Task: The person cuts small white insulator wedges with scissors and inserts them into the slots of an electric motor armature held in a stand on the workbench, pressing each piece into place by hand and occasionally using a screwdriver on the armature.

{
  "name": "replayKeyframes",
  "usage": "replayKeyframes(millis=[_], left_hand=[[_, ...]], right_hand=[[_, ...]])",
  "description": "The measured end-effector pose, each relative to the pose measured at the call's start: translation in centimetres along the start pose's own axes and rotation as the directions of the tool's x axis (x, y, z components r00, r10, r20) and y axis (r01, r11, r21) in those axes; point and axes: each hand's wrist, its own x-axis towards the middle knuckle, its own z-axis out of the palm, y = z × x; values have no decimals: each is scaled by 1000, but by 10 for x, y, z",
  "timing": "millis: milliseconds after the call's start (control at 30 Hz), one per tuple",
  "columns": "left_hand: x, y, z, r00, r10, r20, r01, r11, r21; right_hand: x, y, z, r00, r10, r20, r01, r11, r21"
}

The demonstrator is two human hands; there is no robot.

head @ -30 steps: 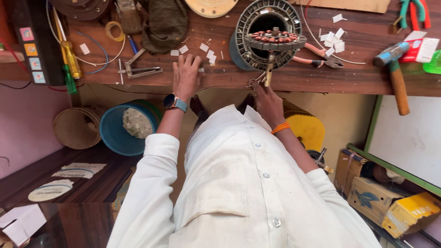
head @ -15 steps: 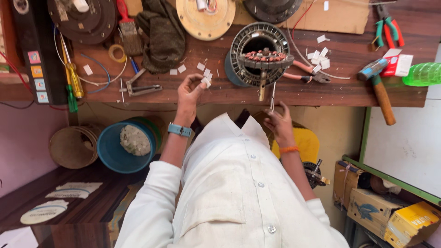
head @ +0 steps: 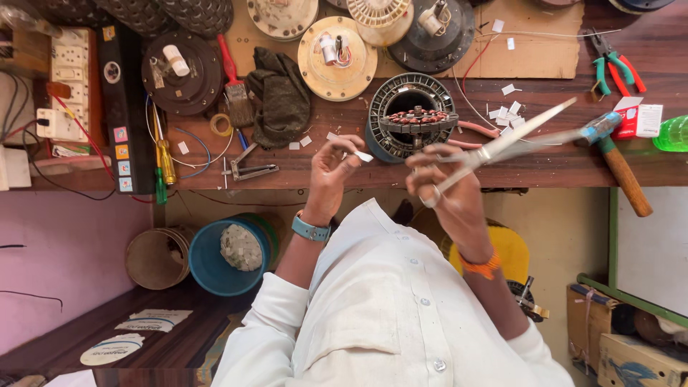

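Item: bench work at a wooden workbench (head: 430, 168), landmark being the fan stator (head: 414, 123) with copper windings standing on it.

Left hand (head: 331, 172): hovering just left of the stator, fingers pinching a small white paper slip (head: 360, 155) by one end. A teal wristwatch (head: 310, 229) is sitting on that wrist.

Right hand (head: 450, 195): hanging below and just right of the stator, clenched around the handles of long scissors (head: 505, 143), whose blades are standing slightly apart and pointing up and to the right, past the stator.

Handling note, as judgement: the slip is looking thin and limp, so keeping it taut and bringing it squarely between the blades, close to the pivot, should be giving the cleanest cut; the pinching fingertips want to be staying clear of the blade line.

Loose stock: more white paper bits (head: 507, 115) are lying right of the stator.

Containers: a blue bucket (head: 208, 261) is standing below the bench, down and left of the stator, holding a pale lumpy wad, possibly cloth or waste. Just beside it, further left, a tan tub (head: 147, 258) is tilting; its contents cannot be told.
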Motion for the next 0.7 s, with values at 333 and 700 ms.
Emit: replayKeyframes(millis=[333,700], left_hand=[[-18,19,27,989,-24,148,1,988,155],[-28,10,28,991,-109,80,71,924,377]], right_hand=[[22,-7,21,965,261,-3,-261,965,-22],[11,22,17,966,259,-5,-244,906,-345]])
